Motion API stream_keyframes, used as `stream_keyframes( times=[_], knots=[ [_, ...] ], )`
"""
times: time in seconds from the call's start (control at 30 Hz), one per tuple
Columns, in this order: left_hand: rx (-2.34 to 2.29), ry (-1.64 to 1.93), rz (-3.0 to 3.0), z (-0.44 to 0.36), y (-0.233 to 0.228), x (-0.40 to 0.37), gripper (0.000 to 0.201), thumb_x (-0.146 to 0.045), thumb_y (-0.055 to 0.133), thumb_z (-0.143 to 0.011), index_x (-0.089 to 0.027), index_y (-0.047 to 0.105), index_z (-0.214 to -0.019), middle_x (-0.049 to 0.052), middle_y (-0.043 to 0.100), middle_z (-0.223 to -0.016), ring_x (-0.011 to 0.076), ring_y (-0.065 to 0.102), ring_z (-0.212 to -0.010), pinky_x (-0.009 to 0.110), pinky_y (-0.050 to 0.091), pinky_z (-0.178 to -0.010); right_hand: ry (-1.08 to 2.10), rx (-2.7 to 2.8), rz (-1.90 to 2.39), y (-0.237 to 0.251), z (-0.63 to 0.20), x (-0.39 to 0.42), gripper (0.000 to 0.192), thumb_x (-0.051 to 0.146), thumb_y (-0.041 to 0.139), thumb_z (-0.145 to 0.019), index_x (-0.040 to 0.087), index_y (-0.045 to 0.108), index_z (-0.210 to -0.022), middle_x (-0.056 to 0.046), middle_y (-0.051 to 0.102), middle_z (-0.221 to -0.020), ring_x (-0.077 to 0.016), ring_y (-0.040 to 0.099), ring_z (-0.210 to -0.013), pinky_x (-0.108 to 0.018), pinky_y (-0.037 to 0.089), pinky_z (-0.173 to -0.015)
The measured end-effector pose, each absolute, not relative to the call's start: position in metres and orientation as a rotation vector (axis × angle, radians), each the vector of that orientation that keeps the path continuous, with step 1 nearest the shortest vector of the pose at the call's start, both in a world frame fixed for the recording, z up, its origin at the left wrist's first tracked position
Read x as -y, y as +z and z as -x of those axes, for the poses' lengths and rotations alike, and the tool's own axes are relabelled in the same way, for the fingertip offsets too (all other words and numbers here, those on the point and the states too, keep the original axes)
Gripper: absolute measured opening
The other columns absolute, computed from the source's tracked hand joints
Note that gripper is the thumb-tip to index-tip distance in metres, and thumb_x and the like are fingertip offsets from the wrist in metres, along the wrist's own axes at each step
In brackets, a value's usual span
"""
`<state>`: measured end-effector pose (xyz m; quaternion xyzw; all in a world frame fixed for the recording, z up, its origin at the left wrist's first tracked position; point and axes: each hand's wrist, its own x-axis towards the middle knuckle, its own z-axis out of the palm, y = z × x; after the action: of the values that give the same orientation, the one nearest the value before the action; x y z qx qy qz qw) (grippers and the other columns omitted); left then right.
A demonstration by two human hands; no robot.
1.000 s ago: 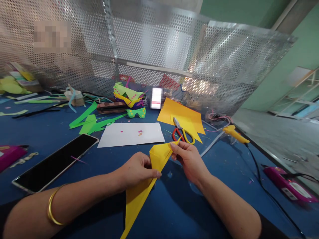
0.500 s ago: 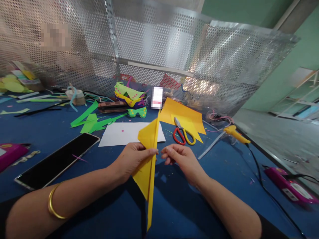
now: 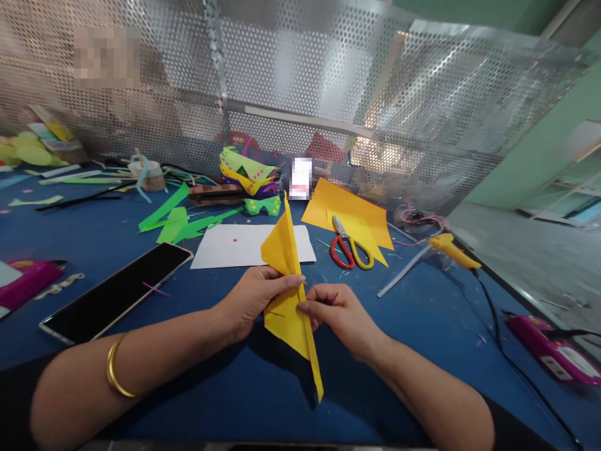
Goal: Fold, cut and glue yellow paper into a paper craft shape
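A yellow folded paper piece (image 3: 286, 319), with a narrow folded band along its right edge, is held above the blue table. My left hand (image 3: 260, 294) is closed on its middle, thumb on top near the band. Just below that, my right hand (image 3: 340, 313) pinches the band between thumb and fingers. The fingertips behind the paper are hidden. Beyond the hands lies a white sheet (image 3: 225, 247), partly covered by the yellow paper. Scissors (image 3: 350, 247) with one red and one yellow handle rest on the orange and yellow sheets (image 3: 347, 207).
A black phone (image 3: 117, 288) lies left of my forearm. Green paper strips (image 3: 176, 219) and decorated paper masks (image 3: 248, 175) sit farther back. At right are a yellow glue gun (image 3: 455, 250) with its cord and a purple power strip (image 3: 554, 351). A perforated metal screen (image 3: 300, 75) stands behind.
My right hand has moved in from beside the paper and taken hold of its band. The paper has tilted, its lower end swinging to the right.
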<state>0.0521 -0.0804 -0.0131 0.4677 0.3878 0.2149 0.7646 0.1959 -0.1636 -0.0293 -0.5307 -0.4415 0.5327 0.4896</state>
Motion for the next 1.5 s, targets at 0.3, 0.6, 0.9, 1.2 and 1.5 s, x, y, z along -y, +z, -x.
stream_keyframes(
  times=[0.3,0.6,0.9,1.2,1.5],
  knots=[
    [-0.897,0.575,-1.034,-0.053,-0.008,0.085,0.016,-0.026,0.079,-0.063,-0.015,0.067,-0.065,0.001,0.066,-0.057,0.0133,0.059,-0.05,0.023,0.048,-0.05,1.164,1.269,1.473,-0.037,-0.188,0.167,0.036,0.046,0.063,-0.078,0.019,0.055,-0.057,0.003,0.052,-0.052,-0.0101,0.046,-0.05,-0.024,0.035,-0.051],
    [-0.867,0.675,-0.962,-0.054,-0.006,0.081,0.017,-0.022,0.08,-0.059,-0.015,0.066,-0.065,-0.002,0.065,-0.057,0.0113,0.057,-0.05,0.021,0.045,-0.049,1.247,1.215,1.472,-0.034,-0.186,0.17,0.039,0.055,0.062,-0.077,0.02,0.054,-0.061,0.002,0.049,-0.056,-0.0114,0.043,-0.051,-0.026,0.035,-0.051],
    [-0.878,0.704,-0.839,-0.055,-0.003,0.075,0.01,-0.014,0.076,-0.062,-0.013,0.066,-0.065,-0.001,0.063,-0.053,0.0113,0.057,-0.047,0.02,0.044,-0.045,1.124,1.323,1.511,-0.032,-0.185,0.173,0.04,0.047,0.058,-0.081,0.021,0.044,-0.054,0.005,0.039,-0.052,-0.0093,0.034,-0.049,-0.024,0.027,-0.047],
    [-0.967,0.664,-0.73,-0.055,-0.007,0.06,0.012,-0.015,0.074,-0.065,-0.014,0.065,-0.073,0.001,0.066,-0.058,0.0163,0.06,-0.049,0.027,0.051,-0.051,1.193,1.303,1.507,-0.032,-0.186,0.174,0.041,0.054,0.059,-0.081,0.018,0.062,-0.062,0.0,0.057,-0.055,-0.0125,0.051,-0.051,-0.024,0.038,-0.049],
    [-0.772,0.579,-0.97,-0.052,-0.013,0.058,0.05,-0.059,0.069,-0.075,-0.014,0.07,-0.097,0.009,0.072,-0.09,0.0175,0.066,-0.079,0.024,0.049,-0.062,1.082,0.817,1.412,-0.028,-0.2,0.16,0.046,0.061,0.072,-0.066,0.015,0.067,-0.062,0.0,0.058,-0.05,-0.009,0.045,-0.043,-0.022,0.033,-0.045]
  ],
)
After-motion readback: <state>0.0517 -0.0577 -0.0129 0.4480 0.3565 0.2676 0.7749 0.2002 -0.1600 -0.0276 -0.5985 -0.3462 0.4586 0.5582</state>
